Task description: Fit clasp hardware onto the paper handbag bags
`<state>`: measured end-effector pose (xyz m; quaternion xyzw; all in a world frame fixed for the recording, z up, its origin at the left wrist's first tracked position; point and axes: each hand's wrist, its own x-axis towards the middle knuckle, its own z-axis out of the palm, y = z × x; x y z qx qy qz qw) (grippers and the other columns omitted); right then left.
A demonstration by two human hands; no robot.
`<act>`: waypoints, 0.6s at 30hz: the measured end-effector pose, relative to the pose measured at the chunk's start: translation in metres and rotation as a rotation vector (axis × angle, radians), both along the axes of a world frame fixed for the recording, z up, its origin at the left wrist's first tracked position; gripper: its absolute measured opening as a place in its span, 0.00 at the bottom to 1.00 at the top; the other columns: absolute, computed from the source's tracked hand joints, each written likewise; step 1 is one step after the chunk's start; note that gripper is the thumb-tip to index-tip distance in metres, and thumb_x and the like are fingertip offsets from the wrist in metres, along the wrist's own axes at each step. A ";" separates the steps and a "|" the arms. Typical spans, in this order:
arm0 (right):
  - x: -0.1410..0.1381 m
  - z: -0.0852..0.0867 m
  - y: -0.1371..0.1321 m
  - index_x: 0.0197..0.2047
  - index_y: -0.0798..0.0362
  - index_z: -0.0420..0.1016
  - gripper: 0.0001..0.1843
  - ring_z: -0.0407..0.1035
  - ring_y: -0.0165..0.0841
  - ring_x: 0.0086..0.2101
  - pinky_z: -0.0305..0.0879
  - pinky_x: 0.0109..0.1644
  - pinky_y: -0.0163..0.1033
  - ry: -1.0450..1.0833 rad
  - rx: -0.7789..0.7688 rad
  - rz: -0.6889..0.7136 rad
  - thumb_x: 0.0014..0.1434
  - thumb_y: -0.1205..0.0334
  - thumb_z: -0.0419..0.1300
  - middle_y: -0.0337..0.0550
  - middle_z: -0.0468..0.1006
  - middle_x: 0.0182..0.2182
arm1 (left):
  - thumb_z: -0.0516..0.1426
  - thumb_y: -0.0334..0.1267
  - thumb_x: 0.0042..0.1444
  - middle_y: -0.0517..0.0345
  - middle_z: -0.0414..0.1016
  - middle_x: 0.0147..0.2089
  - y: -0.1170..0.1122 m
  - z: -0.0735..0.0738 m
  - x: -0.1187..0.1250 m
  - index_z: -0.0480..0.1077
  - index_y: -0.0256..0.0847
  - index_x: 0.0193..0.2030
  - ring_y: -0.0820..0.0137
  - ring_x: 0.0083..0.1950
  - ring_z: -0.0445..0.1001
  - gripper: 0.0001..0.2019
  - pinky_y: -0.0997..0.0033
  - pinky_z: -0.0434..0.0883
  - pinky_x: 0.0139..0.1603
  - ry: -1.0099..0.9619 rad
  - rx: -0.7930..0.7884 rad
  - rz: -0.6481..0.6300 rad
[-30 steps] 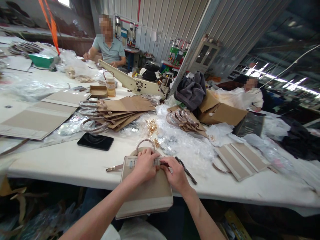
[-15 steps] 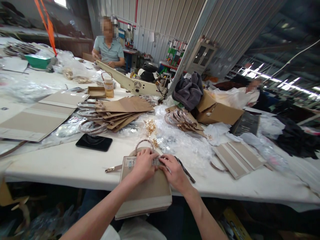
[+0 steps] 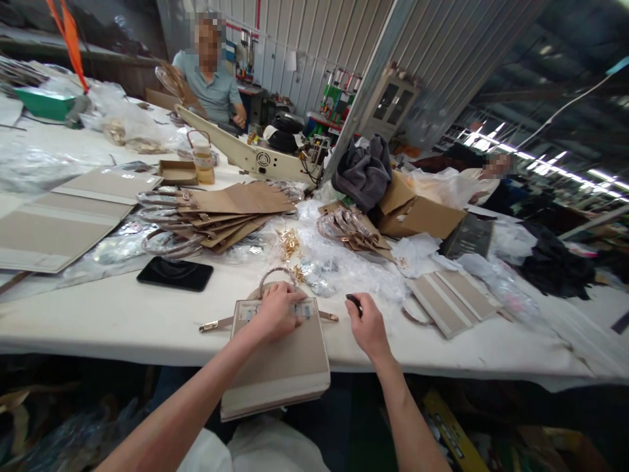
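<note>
A taupe handbag [image 3: 289, 357] lies over the table's front edge, its rounded handle [image 3: 276, 270] pointing away from me. My left hand [image 3: 281, 313] is closed on its upper edge, beside small metal plates [image 3: 307, 309] on a pale strip. Narrow straps with gold-coloured fittings stick out on both sides, the left strap [image 3: 216, 324] and the right strap [image 3: 328, 316]. To the right of the bag, apart from it, my right hand [image 3: 368, 324] is closed round a black tool [image 3: 352, 301]. Only the tool's dark end shows; its kind is hidden by the fingers.
A black phone [image 3: 175, 274] lies left of the bag. Beyond are stacked brown bag panels [image 3: 236, 203], gold-coloured fittings [image 3: 289, 244] and clear plastic [image 3: 344, 272]. Another panel [image 3: 452, 301] lies right. Across the table sits a co-worker [image 3: 211, 92] behind a cream machine [image 3: 265, 160].
My right hand has left the bag's upper edge, moved right and picked up the black tool that lay beside it. My left hand stays on the bag. The co-worker now holds up a brown piece.
</note>
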<state>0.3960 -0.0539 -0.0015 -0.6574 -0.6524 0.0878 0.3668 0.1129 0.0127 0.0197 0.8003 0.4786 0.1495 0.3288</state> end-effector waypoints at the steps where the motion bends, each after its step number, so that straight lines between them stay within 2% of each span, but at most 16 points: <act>1: -0.003 0.004 -0.005 0.54 0.50 0.75 0.14 0.77 0.38 0.37 0.77 0.42 0.44 0.149 0.056 -0.017 0.77 0.50 0.58 0.47 0.81 0.43 | 0.67 0.42 0.56 0.46 0.73 0.63 0.001 0.001 0.000 0.79 0.54 0.67 0.47 0.67 0.70 0.30 0.46 0.66 0.73 0.002 -0.007 -0.008; 2: -0.005 0.006 -0.010 0.54 0.49 0.73 0.13 0.74 0.34 0.32 0.74 0.35 0.40 0.318 0.121 -0.036 0.77 0.49 0.59 0.44 0.80 0.41 | 0.66 0.40 0.57 0.46 0.74 0.62 0.002 0.002 0.001 0.80 0.54 0.66 0.47 0.67 0.70 0.28 0.46 0.66 0.73 0.011 -0.006 -0.009; 4: -0.007 0.010 -0.017 0.47 0.47 0.70 0.13 0.63 0.27 0.22 0.62 0.24 0.33 0.598 0.214 -0.062 0.76 0.47 0.63 0.36 0.76 0.34 | 0.63 0.40 0.59 0.45 0.75 0.60 0.004 0.004 0.003 0.82 0.54 0.63 0.47 0.66 0.70 0.25 0.46 0.68 0.71 0.038 0.018 -0.001; 6: -0.007 0.014 -0.019 0.38 0.48 0.67 0.19 0.57 0.24 0.19 0.53 0.20 0.30 0.729 0.239 -0.089 0.73 0.45 0.66 0.31 0.71 0.28 | 0.63 0.41 0.59 0.44 0.76 0.57 0.005 0.006 0.006 0.84 0.53 0.60 0.46 0.63 0.71 0.22 0.46 0.69 0.69 0.061 0.057 -0.006; 8: -0.007 0.020 -0.019 0.35 0.50 0.68 0.23 0.56 0.24 0.17 0.53 0.18 0.30 0.738 0.206 -0.113 0.72 0.42 0.68 0.32 0.71 0.24 | 0.63 0.42 0.59 0.44 0.78 0.55 0.006 0.007 0.006 0.85 0.53 0.59 0.47 0.61 0.73 0.21 0.46 0.70 0.67 0.065 0.078 -0.018; 10: -0.013 0.032 -0.018 0.35 0.51 0.73 0.23 0.59 0.25 0.17 0.55 0.17 0.31 0.706 0.205 -0.135 0.70 0.41 0.69 0.35 0.74 0.24 | 0.62 0.43 0.60 0.46 0.79 0.55 0.007 0.006 0.006 0.84 0.54 0.59 0.48 0.60 0.74 0.21 0.47 0.70 0.67 0.052 0.073 -0.024; 13: -0.040 0.053 -0.013 0.36 0.53 0.78 0.21 0.60 0.27 0.16 0.53 0.16 0.32 0.713 0.231 -0.052 0.71 0.44 0.70 0.34 0.72 0.20 | 0.62 0.42 0.59 0.47 0.81 0.55 0.009 0.005 0.006 0.82 0.51 0.60 0.48 0.61 0.76 0.22 0.48 0.71 0.67 0.054 0.066 -0.016; 16: -0.080 0.069 0.001 0.26 0.50 0.70 0.27 0.57 0.26 0.16 0.50 0.18 0.34 0.807 0.279 0.119 0.73 0.47 0.68 0.32 0.64 0.17 | 0.63 0.41 0.56 0.47 0.83 0.54 0.013 0.003 0.007 0.80 0.48 0.58 0.48 0.59 0.77 0.22 0.50 0.72 0.64 0.079 0.065 -0.012; 18: -0.105 0.072 0.015 0.22 0.49 0.63 0.32 0.55 0.26 0.16 0.49 0.19 0.36 0.846 0.285 0.184 0.74 0.46 0.67 0.31 0.59 0.16 | 0.64 0.41 0.54 0.48 0.84 0.53 0.015 0.002 0.009 0.79 0.47 0.57 0.49 0.58 0.78 0.22 0.51 0.73 0.63 0.080 0.055 -0.002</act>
